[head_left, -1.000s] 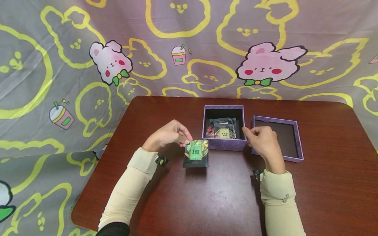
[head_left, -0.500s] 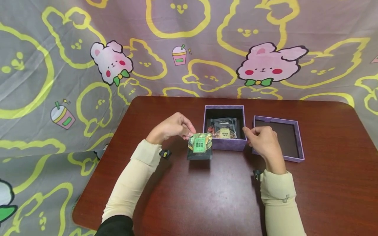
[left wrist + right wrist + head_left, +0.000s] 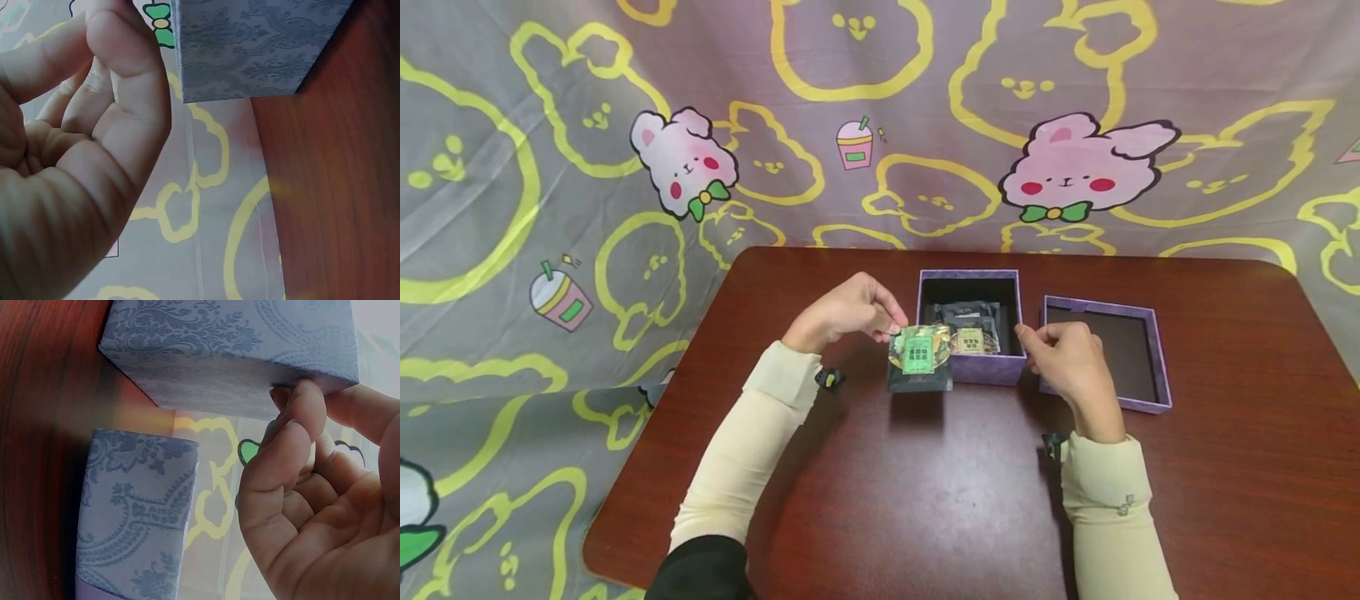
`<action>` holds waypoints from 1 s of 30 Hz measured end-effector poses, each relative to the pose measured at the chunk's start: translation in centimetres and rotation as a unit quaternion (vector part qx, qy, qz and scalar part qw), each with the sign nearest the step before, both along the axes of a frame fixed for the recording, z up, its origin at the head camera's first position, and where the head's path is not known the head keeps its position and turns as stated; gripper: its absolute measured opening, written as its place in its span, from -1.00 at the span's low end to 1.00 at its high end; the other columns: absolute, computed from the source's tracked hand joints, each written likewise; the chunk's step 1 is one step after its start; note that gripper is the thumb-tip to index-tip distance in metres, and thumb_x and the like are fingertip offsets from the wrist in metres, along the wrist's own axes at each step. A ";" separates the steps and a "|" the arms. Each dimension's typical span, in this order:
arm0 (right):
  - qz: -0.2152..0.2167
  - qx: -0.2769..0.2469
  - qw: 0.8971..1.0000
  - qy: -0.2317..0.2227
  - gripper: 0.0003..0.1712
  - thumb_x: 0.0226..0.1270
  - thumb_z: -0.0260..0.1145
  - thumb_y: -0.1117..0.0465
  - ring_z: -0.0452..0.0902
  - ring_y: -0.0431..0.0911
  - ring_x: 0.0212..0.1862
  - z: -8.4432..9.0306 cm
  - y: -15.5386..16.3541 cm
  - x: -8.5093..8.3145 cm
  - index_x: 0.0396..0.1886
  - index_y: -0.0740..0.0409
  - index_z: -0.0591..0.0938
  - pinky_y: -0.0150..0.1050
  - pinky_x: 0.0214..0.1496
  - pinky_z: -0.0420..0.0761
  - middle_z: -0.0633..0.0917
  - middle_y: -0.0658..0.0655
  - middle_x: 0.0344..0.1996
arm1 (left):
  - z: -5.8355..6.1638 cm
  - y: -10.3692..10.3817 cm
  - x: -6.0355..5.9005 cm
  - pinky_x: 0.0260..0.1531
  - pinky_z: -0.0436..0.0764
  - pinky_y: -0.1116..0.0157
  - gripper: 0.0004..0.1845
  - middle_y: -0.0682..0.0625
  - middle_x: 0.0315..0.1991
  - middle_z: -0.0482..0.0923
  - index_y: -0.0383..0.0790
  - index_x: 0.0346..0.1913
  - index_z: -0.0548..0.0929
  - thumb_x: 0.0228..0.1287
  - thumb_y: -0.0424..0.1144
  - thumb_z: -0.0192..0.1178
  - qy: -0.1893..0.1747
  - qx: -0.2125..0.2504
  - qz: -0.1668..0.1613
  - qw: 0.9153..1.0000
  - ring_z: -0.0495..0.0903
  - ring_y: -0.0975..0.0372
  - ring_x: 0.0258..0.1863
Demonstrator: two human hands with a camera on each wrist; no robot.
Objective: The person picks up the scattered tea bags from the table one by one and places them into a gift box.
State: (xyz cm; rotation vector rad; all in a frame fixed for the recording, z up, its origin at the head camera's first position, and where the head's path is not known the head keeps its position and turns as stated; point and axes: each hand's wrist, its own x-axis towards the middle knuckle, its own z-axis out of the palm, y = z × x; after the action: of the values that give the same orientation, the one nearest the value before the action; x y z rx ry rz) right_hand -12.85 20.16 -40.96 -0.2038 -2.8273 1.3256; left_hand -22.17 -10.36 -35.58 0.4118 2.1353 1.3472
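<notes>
My left hand (image 3: 856, 308) pinches a flat black sachet (image 3: 919, 380) with a green label by its upper left corner. The sachet is held off the table, overlapping the front left corner of the purple box (image 3: 988, 371) in the head view. From the left wrist, thumb and index finger (image 3: 119, 44) meet near the patterned box wall (image 3: 250, 50), and the sachet is out of sight. Meanwhile my right hand (image 3: 1071, 358) grips the front right edge of the box; in the right wrist view its fingertips (image 3: 306, 390) lie against the box's side wall (image 3: 219, 350).
Inside the box several dark sachets (image 3: 981, 317) lie on one another, the front one with a cream label. A shallow purple box lid (image 3: 1159, 367) lies inside up to the right. Behind the dark red table (image 3: 865, 500) hangs a cartoon-print cloth (image 3: 925, 83).
Moving right and away from me, my left hand has carried the sachet from left of the box to its front left corner. The right hand stays at the box edge.
</notes>
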 end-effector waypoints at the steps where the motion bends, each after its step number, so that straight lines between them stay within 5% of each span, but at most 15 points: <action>1: 0.000 0.000 1.000 0.000 -0.46 0.48 0.22 -0.13 0.57 -0.06 -0.50 0.0 0.0 0.0 -0.46 0.23 0.75 -0.22 -0.45 0.48 0.69 0.07 -0.66 | 0.1 0.1 -0.1 -0.43 0.71 0.18 -0.88 -0.20 -0.46 0.69 -0.49 -0.33 0.75 0.20 -0.63 0.22 0.001 0.000 0.000 1.000 0.59 0.18 -0.63; 30: 0.004 0.009 1.000 0.017 -0.47 0.48 0.23 -0.13 0.56 -0.06 -0.50 0.1 0.1 0.1 -0.51 0.18 0.75 -0.19 -0.41 0.46 0.67 0.02 -0.70 | 1.9 3.4 -3.3 -0.38 0.70 0.21 -0.92 -0.22 -0.37 0.69 -0.47 -0.32 0.75 0.22 -0.58 0.26 -0.007 -0.006 -0.001 1.000 0.58 0.13 -0.56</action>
State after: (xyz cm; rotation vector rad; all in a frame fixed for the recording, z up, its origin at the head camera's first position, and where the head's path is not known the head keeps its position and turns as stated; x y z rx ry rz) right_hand -12.74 20.25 -40.91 -0.1671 -2.8133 1.2923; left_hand -25.48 -6.95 -33.72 0.3993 2.1290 1.3319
